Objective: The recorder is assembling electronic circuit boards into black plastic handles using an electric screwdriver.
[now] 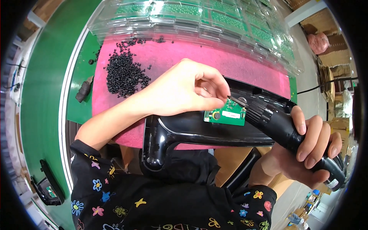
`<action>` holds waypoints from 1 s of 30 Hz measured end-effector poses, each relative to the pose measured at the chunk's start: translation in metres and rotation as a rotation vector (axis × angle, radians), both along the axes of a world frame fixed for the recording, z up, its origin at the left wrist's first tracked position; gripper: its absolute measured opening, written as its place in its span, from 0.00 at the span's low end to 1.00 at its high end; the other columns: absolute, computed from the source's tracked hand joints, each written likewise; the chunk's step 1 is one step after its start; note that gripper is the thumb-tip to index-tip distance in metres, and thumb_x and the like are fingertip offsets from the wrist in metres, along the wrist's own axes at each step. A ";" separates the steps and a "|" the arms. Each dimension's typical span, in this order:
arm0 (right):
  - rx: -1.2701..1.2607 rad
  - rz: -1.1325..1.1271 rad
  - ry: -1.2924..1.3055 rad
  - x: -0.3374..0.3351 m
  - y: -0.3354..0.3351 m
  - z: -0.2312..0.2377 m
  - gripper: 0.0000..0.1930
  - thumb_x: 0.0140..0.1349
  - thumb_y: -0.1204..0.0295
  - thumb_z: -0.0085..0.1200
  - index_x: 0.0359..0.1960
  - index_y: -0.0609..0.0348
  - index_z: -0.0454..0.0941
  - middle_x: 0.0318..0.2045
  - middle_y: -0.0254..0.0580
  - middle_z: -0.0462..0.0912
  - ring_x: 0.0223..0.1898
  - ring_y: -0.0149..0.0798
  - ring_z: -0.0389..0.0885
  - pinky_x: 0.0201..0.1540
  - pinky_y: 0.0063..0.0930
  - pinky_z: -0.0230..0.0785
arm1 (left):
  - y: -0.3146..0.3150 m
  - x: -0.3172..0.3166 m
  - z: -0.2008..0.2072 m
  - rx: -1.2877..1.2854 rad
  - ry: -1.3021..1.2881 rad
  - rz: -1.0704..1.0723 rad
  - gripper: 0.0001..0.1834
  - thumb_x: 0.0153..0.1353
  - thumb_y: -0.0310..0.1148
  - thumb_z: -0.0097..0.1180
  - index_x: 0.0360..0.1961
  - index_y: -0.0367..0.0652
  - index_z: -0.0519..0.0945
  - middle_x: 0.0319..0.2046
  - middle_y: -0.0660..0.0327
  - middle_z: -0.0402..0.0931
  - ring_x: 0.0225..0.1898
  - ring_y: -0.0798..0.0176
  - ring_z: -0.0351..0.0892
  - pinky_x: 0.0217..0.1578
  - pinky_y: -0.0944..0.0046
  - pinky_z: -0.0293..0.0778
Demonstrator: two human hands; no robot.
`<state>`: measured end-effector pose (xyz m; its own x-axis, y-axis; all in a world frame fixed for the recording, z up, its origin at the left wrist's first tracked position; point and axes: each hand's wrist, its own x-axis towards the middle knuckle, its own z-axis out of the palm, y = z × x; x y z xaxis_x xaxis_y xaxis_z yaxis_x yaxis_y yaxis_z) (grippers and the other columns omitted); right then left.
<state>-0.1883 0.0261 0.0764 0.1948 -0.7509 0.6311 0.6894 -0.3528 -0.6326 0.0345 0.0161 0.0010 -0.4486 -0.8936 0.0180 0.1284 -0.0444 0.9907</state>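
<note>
Screwdriver (274, 124) clamped in the right hand (309, 140) tilts toward the left hand (184, 90), grip unclear, perhaps for steadying over the circuit board (226, 119).

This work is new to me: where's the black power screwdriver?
In the head view, the black power screwdriver is right of centre in the right hand, its tip by the green circuit board.

A black power screwdriver (279, 128) slants toward the far edge of a green circuit board (224, 120) above a glossy black housing (188, 126) overhanging the near edge of a pink mat (165, 53).
</note>
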 end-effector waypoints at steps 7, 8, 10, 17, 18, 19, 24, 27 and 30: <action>0.092 -0.091 0.382 -0.028 -0.037 -0.003 0.13 0.60 0.65 0.55 0.43 0.54 0.69 0.23 0.31 0.69 0.27 0.30 0.65 0.42 0.32 0.57 | -0.004 0.000 -0.005 -0.448 -0.429 0.117 0.08 0.50 0.17 0.60 0.33 0.34 0.79 0.30 0.56 0.81 0.32 0.58 0.83 0.37 0.64 0.78; 0.102 -0.084 0.421 -0.033 -0.044 -0.007 0.12 0.61 0.65 0.54 0.43 0.55 0.69 0.23 0.31 0.69 0.27 0.31 0.65 0.41 0.33 0.58 | -0.005 -0.001 -0.006 -0.441 -0.422 0.115 0.08 0.50 0.17 0.60 0.33 0.34 0.79 0.30 0.56 0.81 0.32 0.58 0.83 0.37 0.64 0.78; 0.143 -0.124 0.435 -0.037 -0.047 -0.008 0.15 0.61 0.67 0.54 0.45 0.59 0.67 0.23 0.36 0.71 0.25 0.34 0.69 0.42 0.37 0.70 | -0.009 -0.002 -0.005 -0.498 -0.480 0.115 0.07 0.50 0.17 0.60 0.32 0.35 0.80 0.30 0.56 0.80 0.34 0.55 0.82 0.37 0.62 0.77; 0.204 -0.113 0.462 -0.042 -0.046 -0.017 0.13 0.62 0.65 0.53 0.43 0.56 0.67 0.23 0.33 0.67 0.26 0.31 0.65 0.41 0.34 0.62 | -0.004 -0.008 -0.013 -0.648 -0.479 0.057 0.13 0.47 0.13 0.57 0.35 0.36 0.81 0.33 0.57 0.78 0.38 0.53 0.80 0.39 0.59 0.77; 0.200 -0.108 0.463 -0.043 -0.047 -0.019 0.13 0.61 0.65 0.53 0.43 0.56 0.67 0.23 0.33 0.67 0.26 0.31 0.65 0.41 0.33 0.63 | -0.003 -0.008 -0.013 -0.645 -0.482 0.057 0.13 0.47 0.13 0.57 0.35 0.36 0.81 0.33 0.57 0.78 0.38 0.53 0.80 0.39 0.59 0.77; 0.203 -0.106 0.462 -0.042 -0.048 -0.020 0.13 0.61 0.65 0.53 0.43 0.56 0.67 0.23 0.33 0.67 0.26 0.31 0.65 0.41 0.33 0.63 | -0.002 -0.008 -0.012 -0.654 -0.539 0.035 0.15 0.45 0.13 0.57 0.36 0.37 0.82 0.34 0.57 0.76 0.38 0.54 0.79 0.39 0.59 0.76; 0.172 -0.080 0.502 -0.038 -0.055 -0.021 0.16 0.59 0.66 0.56 0.43 0.58 0.66 0.22 0.35 0.69 0.24 0.32 0.68 0.36 0.31 0.66 | 0.004 -0.008 -0.014 -0.684 -0.691 -0.002 0.21 0.41 0.12 0.56 0.39 0.38 0.83 0.35 0.60 0.72 0.40 0.57 0.75 0.40 0.60 0.75; 0.161 -0.025 0.519 -0.032 -0.060 -0.023 0.15 0.59 0.66 0.56 0.41 0.58 0.65 0.20 0.33 0.68 0.21 0.30 0.66 0.29 0.27 0.60 | 0.006 -0.007 -0.012 -0.684 -0.727 0.013 0.23 0.41 0.12 0.56 0.41 0.40 0.84 0.34 0.60 0.71 0.40 0.57 0.73 0.39 0.60 0.75; 0.123 0.037 0.539 -0.026 -0.065 -0.027 0.14 0.59 0.66 0.55 0.40 0.59 0.66 0.19 0.33 0.67 0.19 0.29 0.64 0.26 0.27 0.59 | 0.009 -0.006 -0.012 -0.684 -0.762 0.026 0.25 0.39 0.12 0.56 0.42 0.40 0.84 0.33 0.60 0.70 0.39 0.57 0.73 0.39 0.60 0.75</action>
<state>-0.2147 -0.0393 0.0490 0.4935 -0.7991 0.3434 0.2676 -0.2361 -0.9341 0.0282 0.0250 -0.0114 -0.5348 -0.8086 0.2454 -0.5535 0.5546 0.6213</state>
